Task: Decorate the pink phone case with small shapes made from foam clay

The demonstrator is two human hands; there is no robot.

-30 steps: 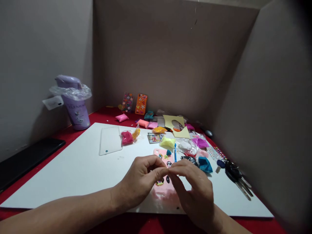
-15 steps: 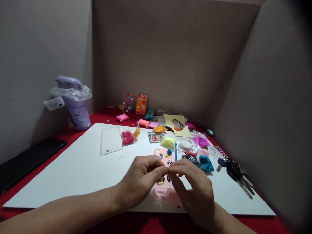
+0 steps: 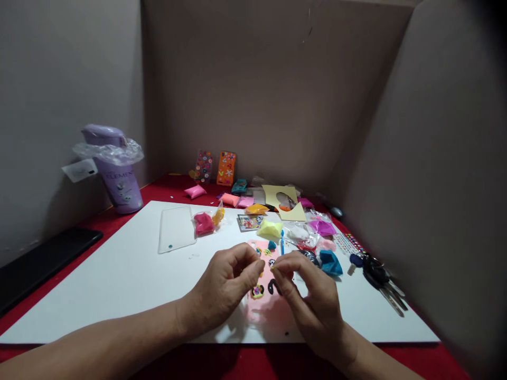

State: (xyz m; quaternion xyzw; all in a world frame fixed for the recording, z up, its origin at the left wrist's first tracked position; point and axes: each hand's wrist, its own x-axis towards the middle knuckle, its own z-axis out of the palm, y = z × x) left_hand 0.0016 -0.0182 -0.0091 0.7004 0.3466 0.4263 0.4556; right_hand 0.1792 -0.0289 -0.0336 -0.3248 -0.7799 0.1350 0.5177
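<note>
On the white board point(image 3: 119, 279), pink phone case point(image 3: 263, 310) points lengthwise away.

The white board point(image 3: 119, 285) is matt and smooth, paper-faced by the look of it; the bench point(image 3: 166, 186) under it wears a dull red cloth; the pink phone case point(image 3: 263, 309) is smooth plastic with a soft sheen, its little clay shapes point(image 3: 257, 291) matt and doughy; the clear case point(image 3: 177, 228) is glossy see-through plastic; the clay lumps point(image 3: 204, 223) sit in crinkly, shiny film bags; the purple tumbler point(image 3: 119, 182) is satin plastic under glinting wrap; the keys point(image 3: 380, 279) show grey metal blades and black plastic heads; the yellow card point(image 3: 291, 211) is flat matt paper.
</note>
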